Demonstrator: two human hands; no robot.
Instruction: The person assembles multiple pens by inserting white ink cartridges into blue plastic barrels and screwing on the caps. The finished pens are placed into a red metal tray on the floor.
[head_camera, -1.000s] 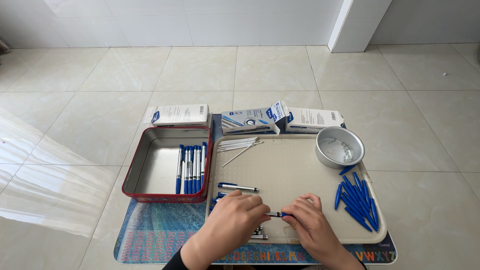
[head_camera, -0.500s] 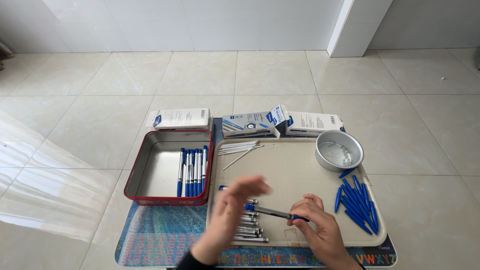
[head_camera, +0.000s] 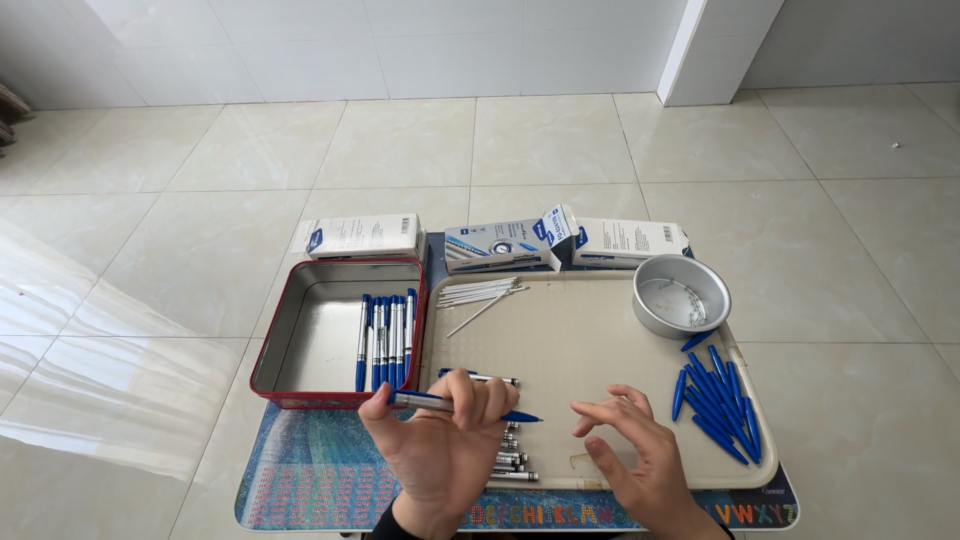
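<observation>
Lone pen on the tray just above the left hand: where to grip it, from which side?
Pinch the lone pen mid-barrel, coming straight down from above. It lies flat and crosswise on the beige tray, long sides exposed. The left hand, holding an assembled pen, crowds its near side, so the free right hand probably suits better.

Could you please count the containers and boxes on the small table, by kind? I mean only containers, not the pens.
Red rectangular tin, holding finished pens: 1
Round metal bowl: 1
White-and-blue cardboard boxes along the far edge: 3
Beige tray: 1
Total: 6
</observation>
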